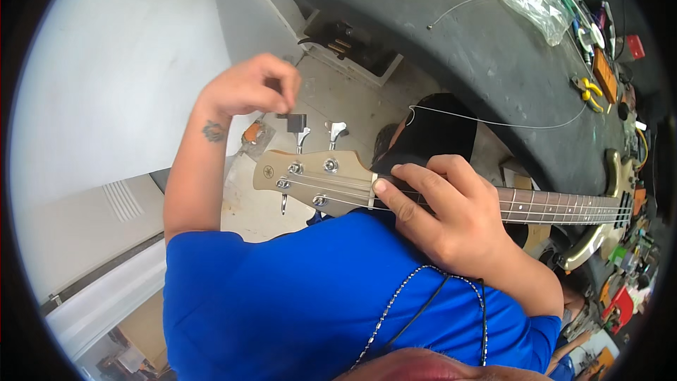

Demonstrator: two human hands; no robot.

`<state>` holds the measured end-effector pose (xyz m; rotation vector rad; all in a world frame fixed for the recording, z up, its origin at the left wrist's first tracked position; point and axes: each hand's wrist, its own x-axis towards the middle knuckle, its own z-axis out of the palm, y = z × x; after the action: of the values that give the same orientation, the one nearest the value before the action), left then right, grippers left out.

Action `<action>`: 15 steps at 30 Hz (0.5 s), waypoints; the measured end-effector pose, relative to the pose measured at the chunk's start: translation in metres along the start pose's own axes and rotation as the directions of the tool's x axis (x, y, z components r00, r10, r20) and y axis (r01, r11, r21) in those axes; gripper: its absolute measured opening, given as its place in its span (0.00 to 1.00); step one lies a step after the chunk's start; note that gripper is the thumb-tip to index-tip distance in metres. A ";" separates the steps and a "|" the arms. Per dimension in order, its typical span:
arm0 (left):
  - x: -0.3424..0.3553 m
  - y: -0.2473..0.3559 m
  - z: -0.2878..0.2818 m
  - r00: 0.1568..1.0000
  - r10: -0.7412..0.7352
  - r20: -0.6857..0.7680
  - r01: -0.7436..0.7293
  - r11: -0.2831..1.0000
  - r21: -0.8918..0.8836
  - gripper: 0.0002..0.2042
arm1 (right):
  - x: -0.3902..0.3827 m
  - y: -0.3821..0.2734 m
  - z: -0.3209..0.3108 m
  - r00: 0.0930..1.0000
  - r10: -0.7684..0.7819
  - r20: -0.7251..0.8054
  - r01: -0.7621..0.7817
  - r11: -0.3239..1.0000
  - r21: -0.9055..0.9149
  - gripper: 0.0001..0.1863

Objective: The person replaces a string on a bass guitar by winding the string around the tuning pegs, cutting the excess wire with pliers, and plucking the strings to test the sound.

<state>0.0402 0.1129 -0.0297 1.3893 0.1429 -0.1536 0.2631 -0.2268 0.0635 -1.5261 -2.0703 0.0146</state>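
Note:
Beyond the headstock, my left hand [257, 89] is closed on the thin crank of a black string winder [297, 123]. The winder's head sits over one silver tuning key [302, 140] of a bass guitar. The gold-beige headstock [360, 161] lies before my chest, with several metal strings running from its posts to the nut [373, 190]. Across the neck [543, 204], just beside the nut, my right hand [448, 215] bends over the strings. Its thumb tip touches down at the nut, and the other fingers curl over the neck; what lies under the palm is hidden.
A dark bench [395, 10] curves across the far side, carrying the bass's body [612, 169]. On it are a clear plastic bag [539, 3], yellow-handled pliers [591, 92] and a loose string [508, 123]. A white panel [127, 63] stands at left.

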 end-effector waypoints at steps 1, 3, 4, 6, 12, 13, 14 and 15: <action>0.000 0.008 0.008 0.989 0.148 0.001 -0.148 0.987 -0.068 0.05 | 0.000 0.000 0.002 1.000 0.003 -0.004 -0.003 1.000 -0.007 0.22; 0.012 0.015 0.021 0.979 0.205 0.001 -0.203 0.972 -0.119 0.05 | -0.001 -0.002 0.001 1.000 0.008 0.017 -0.008 1.000 -0.010 0.22; 0.021 0.015 0.030 0.964 0.266 0.002 -0.262 0.952 -0.159 0.05 | -0.001 -0.001 0.001 0.999 0.010 0.031 -0.009 1.000 -0.021 0.22; 0.035 0.008 0.041 0.956 0.292 -0.013 -0.289 0.939 -0.185 0.06 | -0.001 0.000 0.001 0.999 -0.001 0.042 0.001 1.000 -0.013 0.23; 0.019 0.001 0.029 0.986 -0.163 0.016 0.160 0.980 0.117 0.05 | 0.003 -0.002 -0.002 0.998 -0.001 0.063 0.003 1.000 -0.030 0.24; 0.014 0.002 0.029 0.986 -0.164 0.018 0.161 0.980 0.116 0.05 | 0.003 -0.001 -0.002 0.998 0.004 0.057 -0.001 0.999 -0.040 0.24; 0.009 0.004 0.030 0.988 -0.150 -0.039 0.152 0.986 0.060 0.08 | 0.003 -0.001 -0.002 0.999 0.009 0.050 -0.007 0.999 -0.050 0.24; 0.004 0.006 0.031 0.986 -0.139 -0.096 0.140 0.990 0.006 0.11 | 0.002 -0.001 -0.001 0.999 0.012 0.050 -0.010 0.999 -0.051 0.24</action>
<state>0.0460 0.0831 -0.0189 1.4001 0.3193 -0.2051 0.2624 -0.2251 0.0651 -1.5822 -2.1164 0.0049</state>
